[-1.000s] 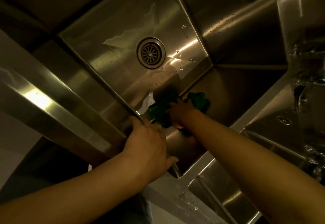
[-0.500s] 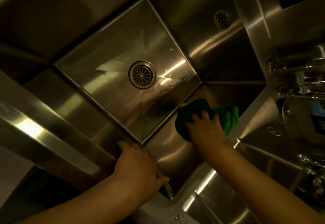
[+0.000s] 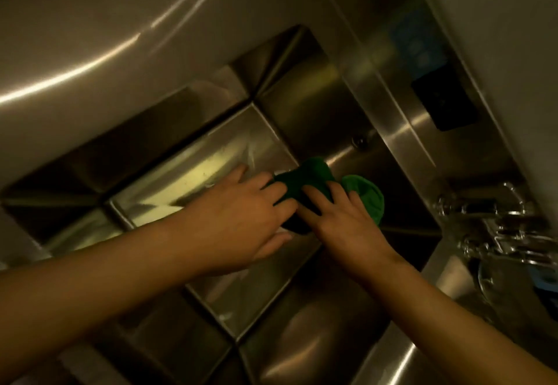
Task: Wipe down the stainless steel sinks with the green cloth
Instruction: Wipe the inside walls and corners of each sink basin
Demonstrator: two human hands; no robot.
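Wiping basin floor: green cloth bunched at far edge of sink floor, against back wall. Right hand presses it, fingers spread flat. Left hand lays straight fingers on cloth edge (thumb pinch? cannot tell). Next move likely calls for firm sweep across floor.

**Steel sink, one cloth in its corner**

The stainless steel sink is a deep square basin in dim light. Its flat floor is streaked with bright reflections and meets the walls at sharp creases. A bunched green cloth lies at the floor's far right corner, partly against the right wall. The left hand and right hand rest on it, fingers spread. Shiny tap fittings stand on the right-hand rim, too blurred to make out.
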